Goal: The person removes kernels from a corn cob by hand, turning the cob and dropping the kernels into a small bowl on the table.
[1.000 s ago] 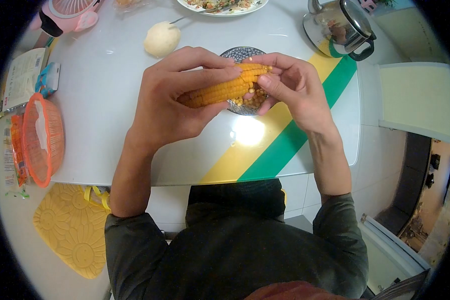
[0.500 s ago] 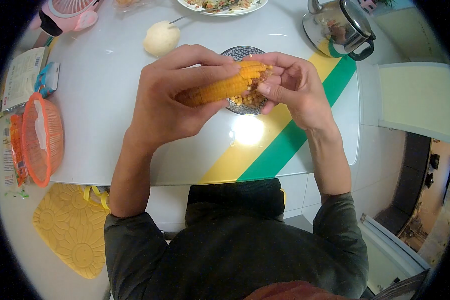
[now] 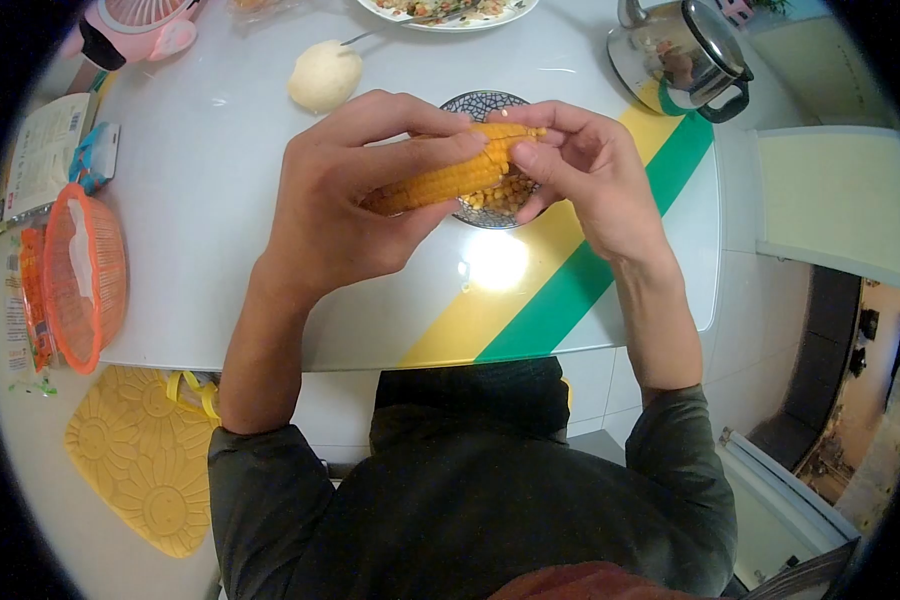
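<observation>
A yellow ear of corn (image 3: 440,180) is held slantwise above the table, its right end higher. My left hand (image 3: 345,190) is wrapped round its left part, fingers over the top and thumb below. My right hand (image 3: 590,165) grips the right end, the thumb pressed on the kernels and the fingers behind. Below the corn stands a patterned black-and-white bowl (image 3: 478,101) with loose kernels (image 3: 505,195) in it; the hands and the corn hide part of it. One pale kernel shows near my right fingers.
A pale round bun (image 3: 325,76) lies beyond my left hand. At the back is a plate of food (image 3: 450,22) with a utensil. A steel kettle (image 3: 665,60) stands back right, a pink fan (image 3: 140,30) back left, and an orange basket (image 3: 110,280) at the left edge.
My right thumb has moved up and left over the end of the corn. The ear has shifted slightly right, and more of the kernels in the bowl now show.
</observation>
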A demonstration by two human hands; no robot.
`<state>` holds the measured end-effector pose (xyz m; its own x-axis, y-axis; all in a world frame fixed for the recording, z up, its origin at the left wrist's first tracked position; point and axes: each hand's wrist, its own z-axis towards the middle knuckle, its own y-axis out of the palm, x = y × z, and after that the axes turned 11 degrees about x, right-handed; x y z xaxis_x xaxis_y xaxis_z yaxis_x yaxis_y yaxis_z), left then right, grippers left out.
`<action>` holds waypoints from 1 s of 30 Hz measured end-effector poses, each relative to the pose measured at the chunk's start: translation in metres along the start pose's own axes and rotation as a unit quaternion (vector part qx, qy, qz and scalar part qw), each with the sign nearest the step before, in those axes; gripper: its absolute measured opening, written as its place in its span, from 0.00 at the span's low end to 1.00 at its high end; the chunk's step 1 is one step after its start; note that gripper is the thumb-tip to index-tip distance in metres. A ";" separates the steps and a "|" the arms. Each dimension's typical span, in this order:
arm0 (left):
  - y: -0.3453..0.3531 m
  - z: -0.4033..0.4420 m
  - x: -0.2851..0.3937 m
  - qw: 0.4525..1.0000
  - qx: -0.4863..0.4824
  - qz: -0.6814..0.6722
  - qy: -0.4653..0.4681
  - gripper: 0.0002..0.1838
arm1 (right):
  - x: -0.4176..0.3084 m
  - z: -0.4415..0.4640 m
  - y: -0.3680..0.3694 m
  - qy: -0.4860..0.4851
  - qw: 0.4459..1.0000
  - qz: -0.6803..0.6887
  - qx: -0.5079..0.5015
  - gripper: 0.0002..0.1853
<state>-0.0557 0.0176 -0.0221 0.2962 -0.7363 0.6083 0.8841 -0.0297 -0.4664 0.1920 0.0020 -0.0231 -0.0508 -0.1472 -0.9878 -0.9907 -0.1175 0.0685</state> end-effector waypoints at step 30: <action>0.000 0.000 0.000 1.000 0.006 0.001 -0.006 0.30 | 0.003 -0.001 0.001 -0.010 0.999 0.035 0.000 0.18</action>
<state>-0.0554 0.0175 -0.0217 0.3014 -0.7285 0.6152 0.8877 -0.0212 -0.4599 0.1914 0.0009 -0.0254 -0.1227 -0.1347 -0.9833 -0.9845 -0.1083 0.1377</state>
